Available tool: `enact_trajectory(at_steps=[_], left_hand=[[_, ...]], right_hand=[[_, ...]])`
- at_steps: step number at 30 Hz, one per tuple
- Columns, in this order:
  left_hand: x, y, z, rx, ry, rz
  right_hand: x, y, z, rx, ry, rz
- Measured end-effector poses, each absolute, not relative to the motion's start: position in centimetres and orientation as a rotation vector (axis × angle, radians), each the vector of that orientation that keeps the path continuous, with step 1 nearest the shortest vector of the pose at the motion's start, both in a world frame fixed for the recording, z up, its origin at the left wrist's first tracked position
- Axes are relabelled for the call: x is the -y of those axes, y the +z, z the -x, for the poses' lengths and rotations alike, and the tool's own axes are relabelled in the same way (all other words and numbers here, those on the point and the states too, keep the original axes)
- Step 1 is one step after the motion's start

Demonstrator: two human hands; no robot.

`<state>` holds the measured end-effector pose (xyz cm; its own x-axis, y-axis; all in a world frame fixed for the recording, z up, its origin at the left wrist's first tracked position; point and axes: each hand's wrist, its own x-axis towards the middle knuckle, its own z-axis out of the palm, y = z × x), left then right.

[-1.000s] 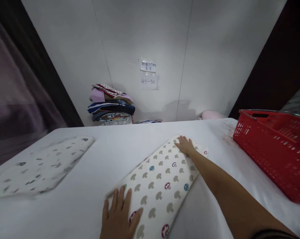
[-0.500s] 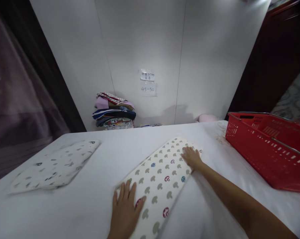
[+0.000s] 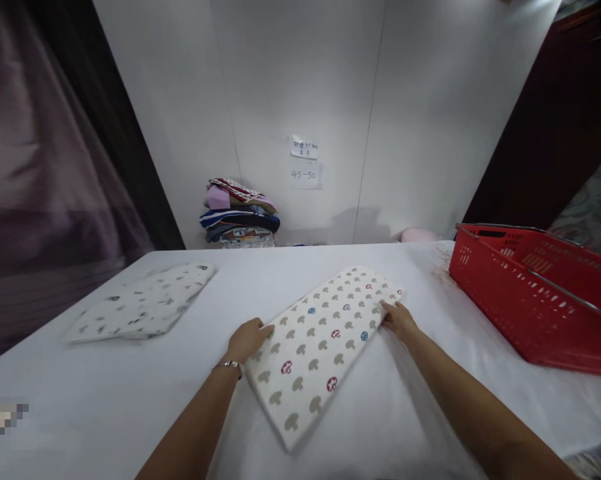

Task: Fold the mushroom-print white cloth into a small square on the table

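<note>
A flat folded white cloth printed with grey, red and blue mushrooms (image 3: 320,343) lies slantwise on the white table (image 3: 130,400). My left hand (image 3: 248,339), with a bracelet at the wrist, grips the cloth's left long edge, fingers curled around it. My right hand (image 3: 398,319) holds the opposite edge near the far right corner, fingers tucked at the edge. A second folded white cloth with a dark print (image 3: 143,308) lies apart at the left of the table.
A red plastic basket (image 3: 535,293) stands on the table's right side. A stack of folded colourful fabrics (image 3: 240,213) sits against the white wall behind the table, below two paper notes (image 3: 305,163). A pink item (image 3: 415,235) lies by the far edge.
Both hands slid off the top of the mushroom cloth to its two long edges. The left hand moved forward along the left edge; the right drew back toward me.
</note>
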<state>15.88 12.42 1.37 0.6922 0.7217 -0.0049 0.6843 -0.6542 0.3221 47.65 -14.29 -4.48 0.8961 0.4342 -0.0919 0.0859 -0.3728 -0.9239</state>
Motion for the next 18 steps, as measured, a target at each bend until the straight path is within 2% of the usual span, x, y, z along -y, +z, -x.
enact_trajectory(at_steps=[3,9,18], left_hand=[[-12.9,1.7,-15.8,-1.074,0.138,-2.610],[-12.8,0.4,-12.5,-1.163,0.154,-2.559],[-6.8,-3.7,-4.5,-1.338,0.285,-2.340]], right_hand=[[13.4,-4.0,-47.8,0.266,0.529,1.871],[10.5,-2.4,-49.1,0.255,0.594,1.867],[0.2,-0.3,-47.9,0.482,0.800,1.751]])
